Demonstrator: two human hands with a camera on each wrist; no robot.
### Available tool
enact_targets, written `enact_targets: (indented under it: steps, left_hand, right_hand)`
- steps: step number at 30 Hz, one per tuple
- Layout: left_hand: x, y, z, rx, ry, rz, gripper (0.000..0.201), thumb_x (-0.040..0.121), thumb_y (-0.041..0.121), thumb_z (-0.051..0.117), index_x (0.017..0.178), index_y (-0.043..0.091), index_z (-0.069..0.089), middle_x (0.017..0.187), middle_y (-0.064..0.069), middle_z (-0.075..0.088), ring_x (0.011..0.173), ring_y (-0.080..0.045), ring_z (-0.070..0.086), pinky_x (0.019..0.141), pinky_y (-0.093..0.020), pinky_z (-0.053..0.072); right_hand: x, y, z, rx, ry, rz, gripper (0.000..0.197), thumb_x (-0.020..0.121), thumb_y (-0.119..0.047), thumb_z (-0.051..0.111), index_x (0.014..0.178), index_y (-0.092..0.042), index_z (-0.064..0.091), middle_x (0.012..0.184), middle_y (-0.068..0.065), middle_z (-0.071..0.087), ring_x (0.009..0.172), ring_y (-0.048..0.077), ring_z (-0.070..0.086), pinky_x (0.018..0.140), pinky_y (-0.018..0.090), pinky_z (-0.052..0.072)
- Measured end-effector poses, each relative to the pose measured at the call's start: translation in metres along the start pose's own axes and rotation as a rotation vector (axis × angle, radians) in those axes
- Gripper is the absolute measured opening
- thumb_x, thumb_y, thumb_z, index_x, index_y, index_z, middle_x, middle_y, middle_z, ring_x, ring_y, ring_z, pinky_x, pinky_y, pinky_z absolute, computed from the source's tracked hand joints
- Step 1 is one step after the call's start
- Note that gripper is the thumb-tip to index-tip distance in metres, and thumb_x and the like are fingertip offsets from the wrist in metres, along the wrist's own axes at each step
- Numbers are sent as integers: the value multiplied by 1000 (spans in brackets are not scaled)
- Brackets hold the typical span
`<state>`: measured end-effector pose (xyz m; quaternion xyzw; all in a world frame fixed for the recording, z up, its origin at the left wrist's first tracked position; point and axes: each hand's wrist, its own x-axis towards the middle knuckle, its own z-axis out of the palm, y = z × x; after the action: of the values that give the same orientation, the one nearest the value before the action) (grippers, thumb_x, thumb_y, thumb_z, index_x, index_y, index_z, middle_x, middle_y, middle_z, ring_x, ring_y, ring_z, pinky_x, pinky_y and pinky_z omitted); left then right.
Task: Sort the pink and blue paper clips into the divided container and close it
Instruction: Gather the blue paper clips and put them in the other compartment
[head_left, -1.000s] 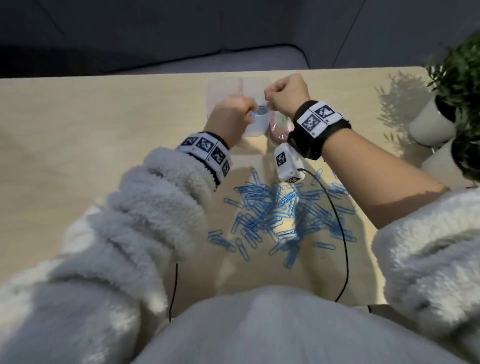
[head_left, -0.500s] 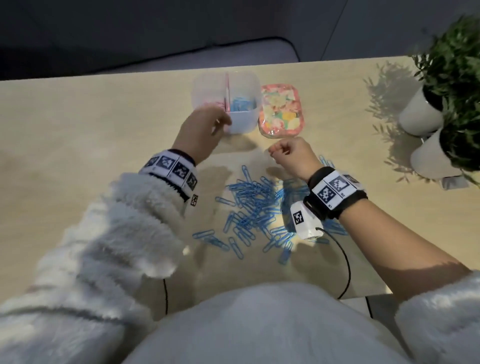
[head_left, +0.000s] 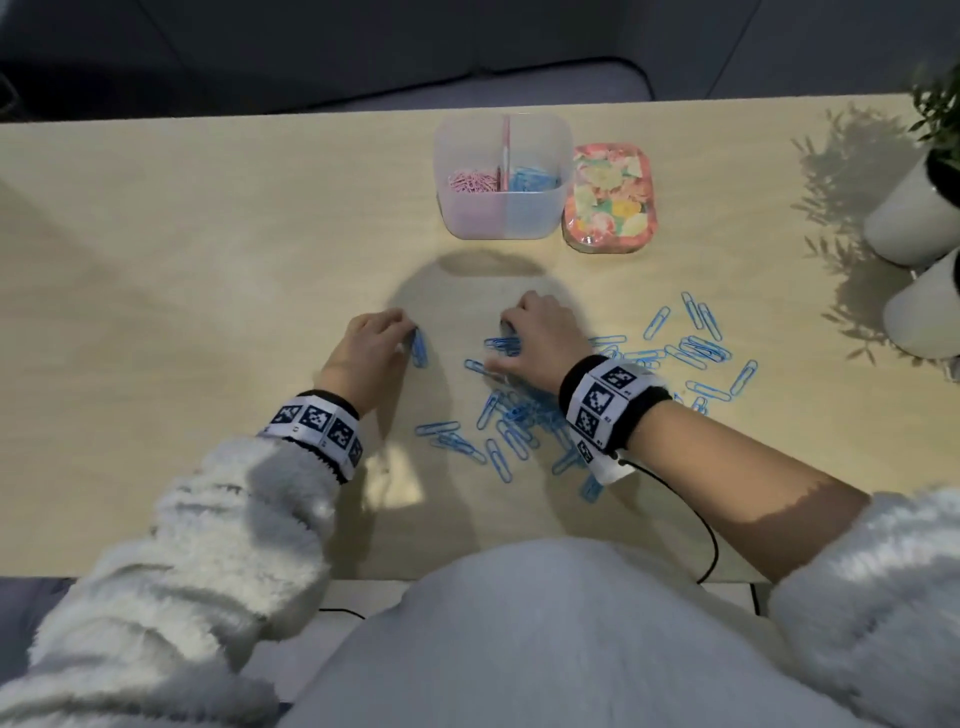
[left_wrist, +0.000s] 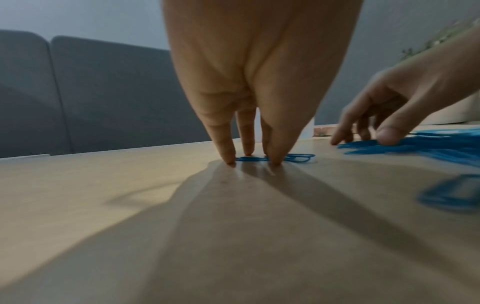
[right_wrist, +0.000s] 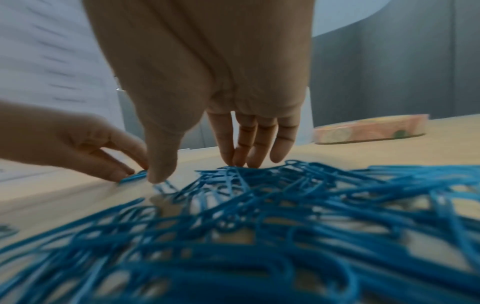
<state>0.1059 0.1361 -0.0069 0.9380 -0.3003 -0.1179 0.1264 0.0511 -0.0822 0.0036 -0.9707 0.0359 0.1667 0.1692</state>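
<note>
The clear divided container (head_left: 501, 221) stands open at the back of the table, with pink paper clips (head_left: 470, 182) in its left half and blue paper clips (head_left: 532, 179) in its right half. Its floral lid (head_left: 608, 197) lies flat just to its right. A loose pile of blue clips (head_left: 519, 423) is spread on the table in front of me. My left hand (head_left: 410, 332) (left_wrist: 252, 160) pinches one blue paper clip (head_left: 420, 349) (left_wrist: 298, 158) against the table, left of the pile. My right hand (head_left: 506, 338) (right_wrist: 197, 172) has its fingers spread, tips resting on the pile's far edge.
Two white plant pots (head_left: 909, 218) (head_left: 924, 306) stand at the right edge, with leaves above them. More blue clips (head_left: 696, 348) lie scattered to the right of my right wrist. A black cable (head_left: 711, 540) runs from that wrist over the near table edge.
Both hands have come back from the container to the pile. The left hand now has its fingertips on a single clip and the right hand has dropped onto the pile.
</note>
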Motion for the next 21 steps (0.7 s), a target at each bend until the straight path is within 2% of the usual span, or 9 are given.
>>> enact_targets:
  steps: [3, 5, 7, 10, 12, 13, 15, 17, 21]
  left_hand:
    - [-9, 20, 10, -24, 4, -40, 35, 87, 1, 52, 122, 0, 57, 126, -21, 55, 111, -42, 50, 98, -46, 41]
    - [-14, 31, 12, -46, 9, -18, 39, 86, -2, 53, 126, 1, 53, 127, -20, 54, 109, -40, 52, 96, -44, 42]
    - [-16, 37, 8, -116, -3, -6, 47, 84, -6, 53, 130, 2, 49, 129, -18, 52, 108, -36, 55, 93, -40, 45]
    - [-16, 35, -2, -128, -54, 53, 55, 81, -9, 53, 133, 7, 47, 134, -15, 48, 110, -32, 55, 92, -39, 48]
    - [-11, 33, -5, -23, -117, 163, 57, 81, -4, 59, 135, 11, 45, 139, -12, 46, 117, -32, 51, 97, -42, 46]
    - [-8, 32, -6, 26, -162, 212, 57, 82, 0, 61, 135, 13, 45, 141, -11, 46, 119, -32, 50, 99, -42, 45]
    - [-3, 30, -7, 72, -222, 287, 52, 81, 6, 64, 131, 12, 52, 139, -10, 51, 117, -33, 53, 98, -40, 45]
    - [0, 29, -7, 108, -223, 341, 40, 80, 9, 66, 120, 9, 62, 129, -12, 59, 108, -35, 57, 92, -41, 48]
    - [4, 29, -6, 104, -157, 330, 18, 83, 10, 64, 100, 8, 71, 109, -13, 67, 92, -35, 62, 77, -43, 54]
  right_hand:
    - [-7, -7, 9, -50, 1, -74, 44, 81, -39, 63, 115, -12, 57, 118, 10, 49, 112, 30, 44, 92, 38, 35]
    - [-11, -6, 8, -13, 0, -102, 41, 86, -32, 59, 122, -13, 55, 120, 9, 50, 114, 29, 44, 95, 39, 34]
    - [-13, 0, 4, 55, 23, -80, 42, 88, -33, 57, 124, -13, 55, 122, 10, 52, 115, 30, 44, 96, 40, 35]
    - [-11, 11, -5, 60, 64, 0, 48, 81, -47, 63, 113, -11, 59, 115, 11, 55, 110, 32, 48, 92, 41, 40]
    - [-11, 9, -6, 18, 29, 5, 51, 75, -54, 66, 101, -11, 59, 111, 10, 53, 106, 31, 47, 88, 40, 40]
    - [-11, 5, -4, -3, 16, -10, 51, 73, -55, 67, 99, -12, 60, 111, 9, 53, 106, 30, 47, 88, 39, 39]
    - [-12, -5, 3, -39, 16, -47, 52, 73, -53, 67, 106, -14, 61, 113, 7, 52, 109, 29, 46, 91, 39, 36]
    - [-13, -13, 8, -73, 34, -78, 46, 77, -45, 66, 114, -17, 61, 116, 6, 53, 112, 28, 45, 94, 39, 35]
    - [-15, -18, 12, -98, 41, -119, 28, 89, -20, 56, 116, -17, 64, 115, 7, 57, 112, 30, 47, 93, 38, 35]
